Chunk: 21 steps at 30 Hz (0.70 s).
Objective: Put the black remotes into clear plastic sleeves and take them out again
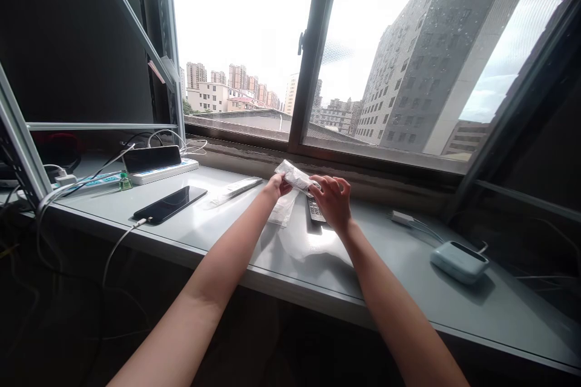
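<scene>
The scene is viewed at close range from the person's head, behind and above the near edge of the desk (408,269). The lens is aimed forward and slightly down; the left hand (278,184) and right hand (333,199) are seen from behind near mid-frame, and the window (240,24) is faced beyond.

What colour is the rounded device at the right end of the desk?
The rounded device is pale blue with a dark top panel, seen best in the head view.
</scene>
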Tool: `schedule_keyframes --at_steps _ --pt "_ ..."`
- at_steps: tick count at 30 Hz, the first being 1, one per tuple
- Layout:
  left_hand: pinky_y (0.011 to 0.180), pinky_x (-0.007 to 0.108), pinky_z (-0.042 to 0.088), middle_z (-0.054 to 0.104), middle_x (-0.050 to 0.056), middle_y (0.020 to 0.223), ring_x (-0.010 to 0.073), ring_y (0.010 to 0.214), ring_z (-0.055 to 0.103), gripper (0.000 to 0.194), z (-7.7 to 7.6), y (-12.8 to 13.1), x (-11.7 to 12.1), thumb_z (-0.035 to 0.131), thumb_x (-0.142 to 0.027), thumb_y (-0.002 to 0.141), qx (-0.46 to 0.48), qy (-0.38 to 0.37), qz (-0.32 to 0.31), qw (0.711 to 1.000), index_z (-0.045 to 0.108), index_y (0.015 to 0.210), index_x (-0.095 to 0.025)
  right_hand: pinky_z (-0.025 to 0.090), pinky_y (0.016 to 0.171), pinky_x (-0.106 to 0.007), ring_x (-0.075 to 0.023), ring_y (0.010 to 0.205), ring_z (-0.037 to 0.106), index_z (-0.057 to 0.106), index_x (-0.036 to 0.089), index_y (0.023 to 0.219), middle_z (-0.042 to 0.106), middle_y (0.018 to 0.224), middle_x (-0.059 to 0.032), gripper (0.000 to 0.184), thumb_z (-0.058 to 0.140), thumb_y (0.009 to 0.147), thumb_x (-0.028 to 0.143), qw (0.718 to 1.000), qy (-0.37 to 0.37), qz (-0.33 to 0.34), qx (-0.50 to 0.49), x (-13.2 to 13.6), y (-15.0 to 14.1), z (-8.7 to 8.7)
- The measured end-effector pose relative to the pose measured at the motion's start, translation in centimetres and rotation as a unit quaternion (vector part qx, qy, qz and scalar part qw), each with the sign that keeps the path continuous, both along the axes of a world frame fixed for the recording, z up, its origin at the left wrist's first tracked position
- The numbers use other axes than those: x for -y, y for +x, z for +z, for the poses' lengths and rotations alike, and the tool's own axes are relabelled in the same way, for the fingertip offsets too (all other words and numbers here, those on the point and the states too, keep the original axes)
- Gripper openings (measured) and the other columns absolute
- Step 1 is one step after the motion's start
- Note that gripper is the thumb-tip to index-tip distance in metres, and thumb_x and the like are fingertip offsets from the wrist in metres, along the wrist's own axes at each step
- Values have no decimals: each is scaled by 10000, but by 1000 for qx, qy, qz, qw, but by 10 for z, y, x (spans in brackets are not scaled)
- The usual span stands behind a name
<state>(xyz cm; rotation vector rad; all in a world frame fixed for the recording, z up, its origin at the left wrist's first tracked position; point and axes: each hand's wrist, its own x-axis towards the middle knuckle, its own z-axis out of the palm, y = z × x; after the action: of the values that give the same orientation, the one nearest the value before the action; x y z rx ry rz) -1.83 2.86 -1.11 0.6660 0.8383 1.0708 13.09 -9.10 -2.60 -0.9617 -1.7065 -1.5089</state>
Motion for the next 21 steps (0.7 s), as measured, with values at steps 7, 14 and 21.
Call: schedule_keyframes --at_steps 7,14,21 --pt "503 201 441 546 -4 580 101 482 523 228 1 -3 1 480 -232 971 -7 -12 23 1000 549 768 -155 238 955 -345 -171 988 562 675 250 986 719 1079 -8 224 496 966 117 1000 0 -13 -13 1 0 0" --pt "460 205 424 537 5 567 109 458 515 218 -1 -5 -2 464 -229 973 11 -30 17 999 558 790 -158 237 954 -342 -171 976 562 678 249 1051 718 1068 -19 241 513 954 103 1000 4 14 -16 2 0 0" --pt "431 189 405 533 14 611 103 441 499 177 -10 -19 -13 381 -147 981 -16 -51 77 996 558 976 -136 315 904 -335 -190 993 567 641 245 1111 685 1074 -53 199 486 991 213 994 0 20 -110 5 -1 4"
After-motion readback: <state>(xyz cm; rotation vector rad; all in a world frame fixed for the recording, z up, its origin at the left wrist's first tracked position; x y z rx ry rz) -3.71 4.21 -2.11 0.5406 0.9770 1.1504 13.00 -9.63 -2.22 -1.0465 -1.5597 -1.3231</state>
